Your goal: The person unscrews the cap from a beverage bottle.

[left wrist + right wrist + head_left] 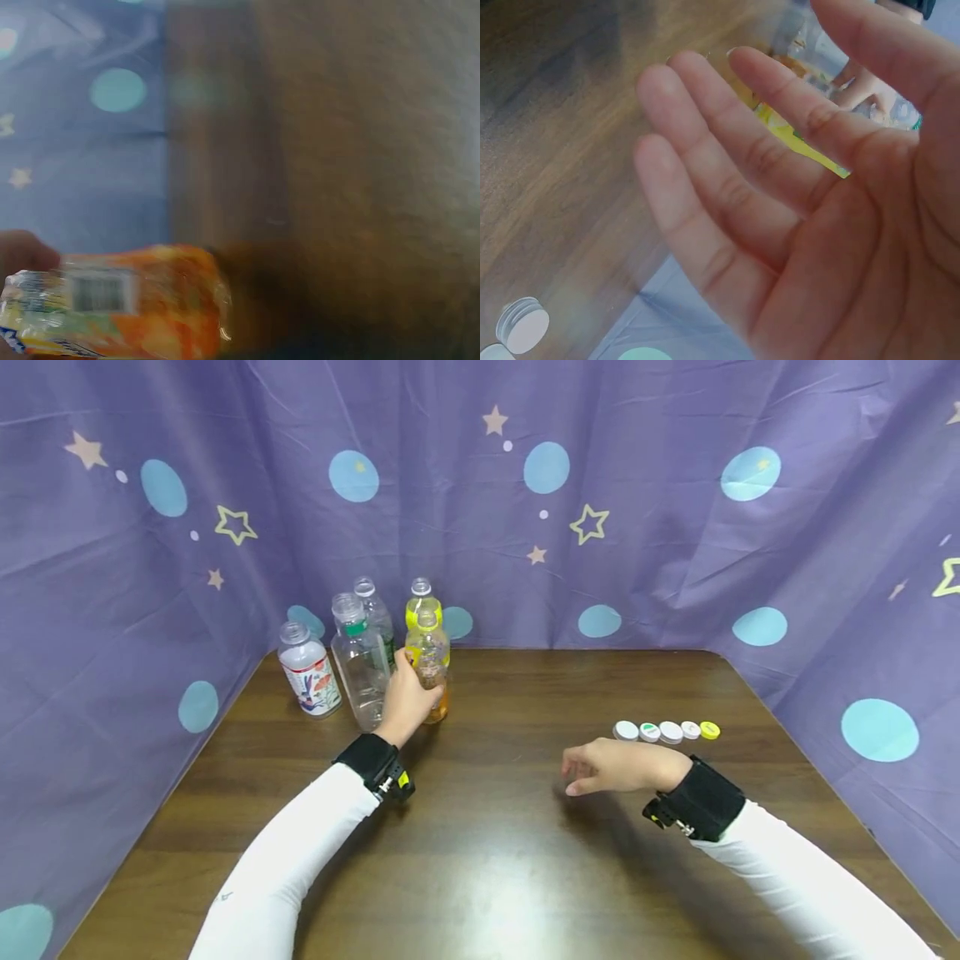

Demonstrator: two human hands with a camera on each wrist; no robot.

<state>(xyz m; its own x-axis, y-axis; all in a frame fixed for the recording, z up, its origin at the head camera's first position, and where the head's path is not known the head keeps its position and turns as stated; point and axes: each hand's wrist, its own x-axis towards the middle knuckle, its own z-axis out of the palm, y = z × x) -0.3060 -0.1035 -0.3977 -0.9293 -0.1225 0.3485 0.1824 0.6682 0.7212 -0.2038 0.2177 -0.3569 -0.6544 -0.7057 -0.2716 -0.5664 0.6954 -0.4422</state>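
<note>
Staged recording booth, not lived-in room. Purple cloth (pixel 675 552) with stars and blue dots hung as backdrop on three sides, hiding surroundings. Plain wooden table (pixel 510 860) inside. Props only: cluster of uncapped bottles (pixel 360 652) far left, loose caps (pixel 667 731) set in neat row right.

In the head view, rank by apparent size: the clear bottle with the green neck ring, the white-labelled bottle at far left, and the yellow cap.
1. Clear bottle with green neck ring
2. White-labelled bottle, at similar depth
3. Yellow cap, by far the smallest
</note>
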